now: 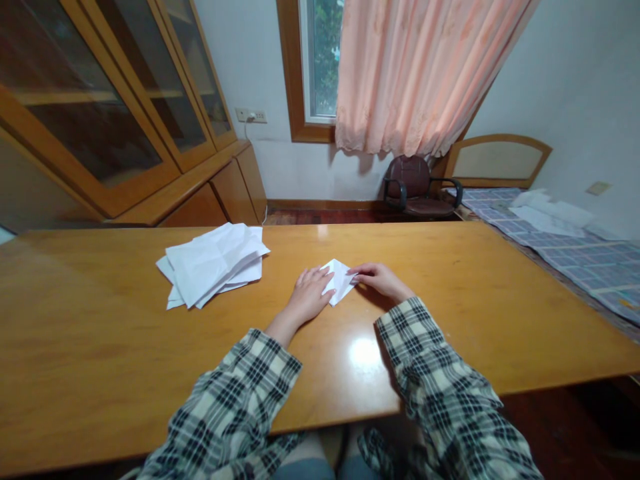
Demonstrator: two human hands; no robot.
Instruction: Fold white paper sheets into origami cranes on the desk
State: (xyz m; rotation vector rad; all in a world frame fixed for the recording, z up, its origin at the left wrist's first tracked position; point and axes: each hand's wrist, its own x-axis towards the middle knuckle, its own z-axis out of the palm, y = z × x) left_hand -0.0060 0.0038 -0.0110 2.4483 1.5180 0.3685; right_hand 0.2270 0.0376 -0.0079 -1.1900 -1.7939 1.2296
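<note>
Holding a small folded white paper (339, 280) down on a glossy wooden table (100, 333) with two hands.

Far left of the folded paper, behind the table, stands a wooden cabinet (125, 113) with glass doors. Nearer on the paper's left, well apart from it, a loose pile of creased white sheets (213, 265) lies on the tabletop. The left hand (309, 295) lies open and flat, its fingers over the paper's left edge. The right hand (379, 278) touches the paper's right corner with bent fingertips; whether it pinches or only presses cannot be told. Beyond the paper to the right sits a dark office chair (417, 187), and farther right a bed (575, 260).
</note>
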